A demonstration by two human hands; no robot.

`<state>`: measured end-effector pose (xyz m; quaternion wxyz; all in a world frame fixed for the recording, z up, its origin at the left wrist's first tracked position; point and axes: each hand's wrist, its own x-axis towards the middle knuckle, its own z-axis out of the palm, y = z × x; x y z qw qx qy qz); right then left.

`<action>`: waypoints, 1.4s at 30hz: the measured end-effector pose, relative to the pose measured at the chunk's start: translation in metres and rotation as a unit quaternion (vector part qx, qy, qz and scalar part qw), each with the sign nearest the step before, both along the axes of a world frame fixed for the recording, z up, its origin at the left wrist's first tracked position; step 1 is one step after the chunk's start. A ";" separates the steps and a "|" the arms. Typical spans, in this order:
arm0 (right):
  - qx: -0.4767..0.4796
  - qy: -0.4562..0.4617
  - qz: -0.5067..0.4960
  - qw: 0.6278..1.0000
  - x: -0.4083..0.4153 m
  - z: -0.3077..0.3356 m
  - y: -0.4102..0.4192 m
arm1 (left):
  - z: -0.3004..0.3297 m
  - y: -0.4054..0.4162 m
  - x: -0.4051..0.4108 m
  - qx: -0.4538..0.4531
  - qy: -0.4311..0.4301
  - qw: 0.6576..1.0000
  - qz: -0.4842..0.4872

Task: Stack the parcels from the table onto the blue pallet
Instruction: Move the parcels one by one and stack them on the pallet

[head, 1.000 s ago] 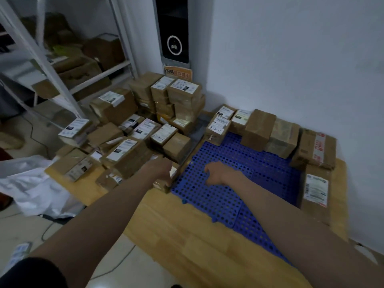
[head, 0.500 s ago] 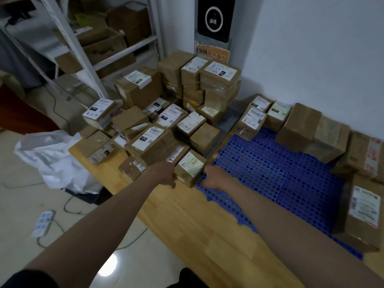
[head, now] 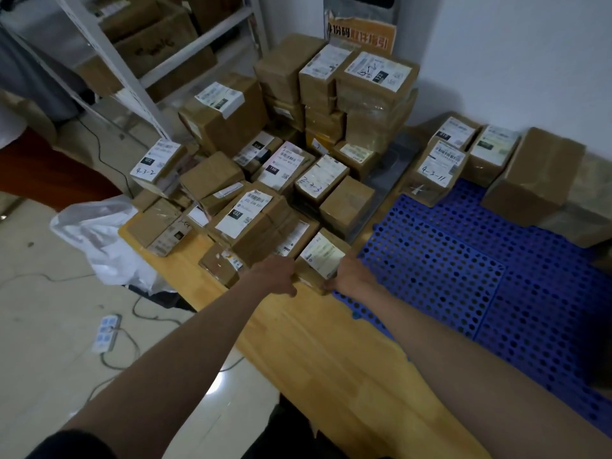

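Observation:
A small brown parcel point(head: 320, 260) with a white label lies on the wooden table point(head: 331, 352) at the front of a heap of parcels point(head: 251, 193), right beside the blue pallet point(head: 480, 276). My left hand point(head: 276, 276) grips its left end and my right hand point(head: 351, 276) grips its right end; the fingers are partly hidden behind the box. Several parcels point(head: 530, 173) stand in a row along the pallet's far edge by the wall.
A tall stack of boxes point(head: 347, 94) rises at the back by the wall. A white metal shelf point(head: 109, 61) with cartons stands at the left. A white plastic bag point(head: 99, 240), a power strip point(head: 106, 332) and cables lie on the floor beside the table's left edge.
The view has swung left and down toward the heap. My right hand came off the pallet leftward, and both hands have closed in on the small labelled parcel's two ends.

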<state>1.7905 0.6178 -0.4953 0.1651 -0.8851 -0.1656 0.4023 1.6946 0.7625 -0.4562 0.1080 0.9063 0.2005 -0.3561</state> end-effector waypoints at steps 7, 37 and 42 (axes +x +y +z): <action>0.015 0.049 -0.071 0.996 -0.004 -0.003 0.011 | -0.010 0.011 0.028 -0.051 -0.017 0.998 0.020; 0.029 -0.051 -0.351 0.935 -0.082 0.007 0.046 | 0.017 0.030 0.017 -0.189 -0.063 0.977 -0.072; 0.013 -0.071 -0.350 0.934 -0.076 0.028 0.039 | 0.037 0.024 0.021 -0.206 -0.074 0.969 -0.117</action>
